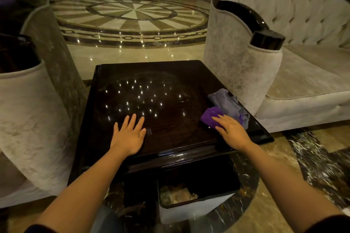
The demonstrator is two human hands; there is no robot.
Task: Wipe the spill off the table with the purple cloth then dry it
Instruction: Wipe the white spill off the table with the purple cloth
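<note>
It looked like a hotel lobby: a polished marble floor (pixel 132 13) with a big round inlaid medallion, tufted velvet sofas (pixel 303 24) with glossy dark trim, a lacquered side table (pixel 161 73), more seating beyond.

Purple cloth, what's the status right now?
Right hand flat on purple cloth, fingers open. Left hand flat on table. Grey cloth alongside.

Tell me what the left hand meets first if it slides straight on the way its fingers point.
Nothing, apparently: ahead of the left hand lies only bare glossy dark wooden tabletop up to its far edge.
</note>
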